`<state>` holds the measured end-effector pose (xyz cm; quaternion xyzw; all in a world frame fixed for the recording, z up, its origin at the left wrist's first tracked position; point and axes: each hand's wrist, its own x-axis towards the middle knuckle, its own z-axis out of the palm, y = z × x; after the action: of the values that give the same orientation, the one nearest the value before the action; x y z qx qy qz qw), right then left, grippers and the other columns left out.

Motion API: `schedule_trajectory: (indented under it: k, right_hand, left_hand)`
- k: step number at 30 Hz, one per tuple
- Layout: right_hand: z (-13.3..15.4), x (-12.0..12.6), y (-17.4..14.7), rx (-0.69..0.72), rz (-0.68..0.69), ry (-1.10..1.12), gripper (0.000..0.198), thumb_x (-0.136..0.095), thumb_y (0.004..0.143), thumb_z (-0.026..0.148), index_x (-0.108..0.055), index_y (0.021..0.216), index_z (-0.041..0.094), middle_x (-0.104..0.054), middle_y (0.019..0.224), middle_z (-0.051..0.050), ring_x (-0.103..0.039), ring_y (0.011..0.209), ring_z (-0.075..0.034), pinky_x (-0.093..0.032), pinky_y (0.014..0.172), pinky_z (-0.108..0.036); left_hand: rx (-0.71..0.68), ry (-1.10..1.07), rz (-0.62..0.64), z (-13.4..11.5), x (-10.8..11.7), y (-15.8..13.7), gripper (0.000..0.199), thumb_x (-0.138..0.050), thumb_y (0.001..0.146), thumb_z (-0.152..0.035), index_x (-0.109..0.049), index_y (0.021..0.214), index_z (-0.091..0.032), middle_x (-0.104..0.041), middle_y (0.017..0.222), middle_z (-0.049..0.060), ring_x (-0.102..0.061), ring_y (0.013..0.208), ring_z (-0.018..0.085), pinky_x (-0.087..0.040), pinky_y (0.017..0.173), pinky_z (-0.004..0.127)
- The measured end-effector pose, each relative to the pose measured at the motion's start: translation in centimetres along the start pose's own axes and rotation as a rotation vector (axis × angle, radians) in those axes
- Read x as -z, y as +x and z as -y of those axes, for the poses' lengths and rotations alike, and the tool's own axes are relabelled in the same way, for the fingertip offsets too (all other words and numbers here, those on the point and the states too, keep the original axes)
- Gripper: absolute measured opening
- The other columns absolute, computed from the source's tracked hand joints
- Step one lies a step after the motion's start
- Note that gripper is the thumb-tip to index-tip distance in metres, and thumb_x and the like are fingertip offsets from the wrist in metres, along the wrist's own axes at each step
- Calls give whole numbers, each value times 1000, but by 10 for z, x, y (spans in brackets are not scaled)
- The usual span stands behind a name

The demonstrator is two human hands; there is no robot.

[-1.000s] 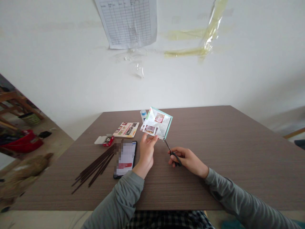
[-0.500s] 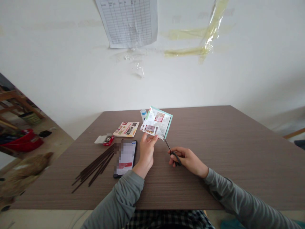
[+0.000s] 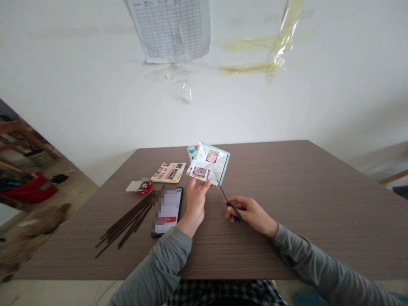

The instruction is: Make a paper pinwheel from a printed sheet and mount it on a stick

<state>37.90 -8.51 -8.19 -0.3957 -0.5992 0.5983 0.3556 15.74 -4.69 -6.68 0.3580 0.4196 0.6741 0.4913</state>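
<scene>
In the head view my left hand pinches the lower edge of a printed sheet of paper, holding it tilted above the table. The sheet carries small food pictures, text and a green border on its right side. Fingers of my right hand are wrapped round the black handles of a pair of scissors. The blades reach up to the sheet's lower right corner and touch or overlap it; how far apart they are is too small to tell.
Left of my hands on the brown table lie a phone, several dark thin sticks, an open small red box and a folded printed paper. A white tube with a blue top stands behind the sheet.
Almost nothing differs. Both hands, the sheet and the scissors keep the same pose; the whole view has shifted very slightly.
</scene>
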Motion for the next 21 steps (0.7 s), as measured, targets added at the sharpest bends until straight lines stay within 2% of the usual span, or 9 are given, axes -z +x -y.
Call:
schedule_trajectory:
  k: [8, 15, 21]
  right_hand:
    - [-2, 2, 2, 11, -19, -8, 79, -107, 87, 91, -86, 122, 23, -95, 91, -11, -84, 77, -28, -73, 85, -45]
    - [-3, 3, 3, 16, -4, -30, 81, -106, 88, 91, -86, 123, 21, -95, 92, -10, -84, 76, -26, -72, 86, -44]
    - [7, -2, -2, -11, -57, -51, 74, -107, 86, 90, -88, 118, 27, -95, 92, -14, -86, 81, -35, -72, 87, -52]
  left_hand:
    - [13, 20, 30, -4, -2, -3, 58, -117, 67, -41, -87, 114, -25, -98, 106, 7, -88, 94, 28, -71, 98, 44]
    - [11, 15, 42, -3, -2, -2, 58, -117, 69, -39, -89, 118, -25, -99, 115, 8, -89, 99, 29, -71, 100, 45]
    - [64, -9, 28, -5, -1, -4, 65, -123, 66, -42, -88, 117, -24, -98, 111, 8, -91, 103, 29, -69, 109, 45]
